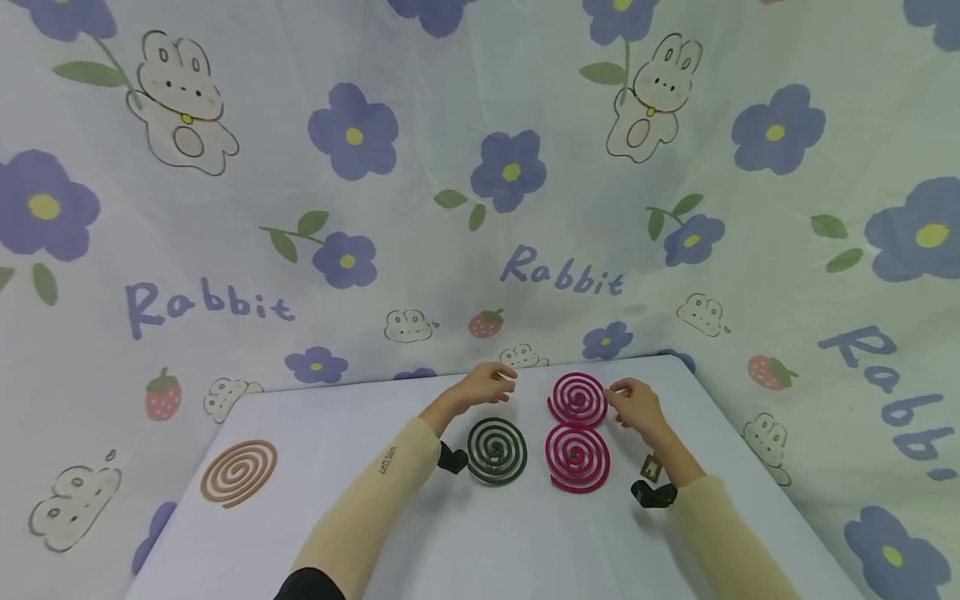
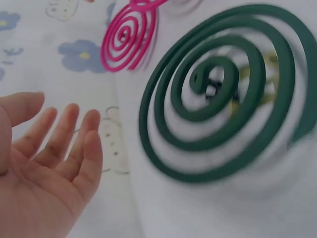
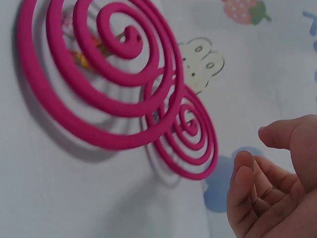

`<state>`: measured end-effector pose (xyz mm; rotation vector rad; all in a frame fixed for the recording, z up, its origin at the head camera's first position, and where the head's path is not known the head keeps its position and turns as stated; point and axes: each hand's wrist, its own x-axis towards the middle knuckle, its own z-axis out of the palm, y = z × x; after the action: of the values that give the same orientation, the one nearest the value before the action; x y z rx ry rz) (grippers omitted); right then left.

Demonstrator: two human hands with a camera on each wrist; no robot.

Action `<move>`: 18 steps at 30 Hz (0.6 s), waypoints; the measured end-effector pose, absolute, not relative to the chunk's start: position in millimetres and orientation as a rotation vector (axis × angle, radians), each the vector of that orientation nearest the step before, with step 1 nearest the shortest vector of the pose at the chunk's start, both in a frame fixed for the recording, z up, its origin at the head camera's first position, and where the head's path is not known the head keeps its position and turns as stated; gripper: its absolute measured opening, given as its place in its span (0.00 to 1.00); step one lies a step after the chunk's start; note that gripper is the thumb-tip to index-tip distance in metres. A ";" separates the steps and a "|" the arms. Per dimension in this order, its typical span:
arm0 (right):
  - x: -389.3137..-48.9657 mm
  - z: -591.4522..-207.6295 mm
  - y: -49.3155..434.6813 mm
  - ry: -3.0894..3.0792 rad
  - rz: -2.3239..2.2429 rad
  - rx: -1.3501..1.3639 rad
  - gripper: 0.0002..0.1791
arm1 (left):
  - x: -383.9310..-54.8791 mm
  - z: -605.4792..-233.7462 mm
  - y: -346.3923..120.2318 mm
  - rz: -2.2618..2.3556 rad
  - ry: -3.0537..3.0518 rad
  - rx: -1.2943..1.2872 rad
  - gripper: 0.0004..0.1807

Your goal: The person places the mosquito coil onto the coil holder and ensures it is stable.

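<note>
My left hand hovers past the far side of a dark green mosquito coil, its fingers loosely bent with nothing in them. In the left wrist view the same coil looks raised off the table, with something black and yellow showing through its gaps. Two pink mosquito coils lie one behind the other, the far coil and the near coil. Close to the far one's right edge is my right hand. In the right wrist view its thumb and fingers stand apart, holding nothing.
A tan mosquito coil lies at the left of the white table. Beside my right wrist is a small brown square item. A curtain printed with rabbits and flowers hangs behind the table and along its right side.
</note>
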<state>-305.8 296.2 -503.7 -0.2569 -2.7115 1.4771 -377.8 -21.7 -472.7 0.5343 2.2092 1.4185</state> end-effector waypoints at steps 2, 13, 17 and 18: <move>-304.4 -498.7 292.5 -2.714 1.466 -0.211 0.20 | -375.2 -466.6 -30.1 1.385 2.227 0.589 0.16; -288.0 -471.2 256.8 -2.734 1.487 -0.010 0.15 | -360.1 -445.0 -70.1 1.224 2.310 0.773 0.16; -283.2 -466.6 240.4 -2.731 1.487 0.050 0.14 | -350.3 -439.3 -80.4 1.172 2.355 0.810 0.14; -282.1 -465.5 236.6 -2.726 1.488 0.051 0.13 | -347.6 -437.8 -82.1 1.168 2.360 0.816 0.14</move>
<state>-282.1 236.6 -465.5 0.0513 -2.7259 1.4883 -347.6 -82.1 -437.8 0.8161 2.3599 1.1682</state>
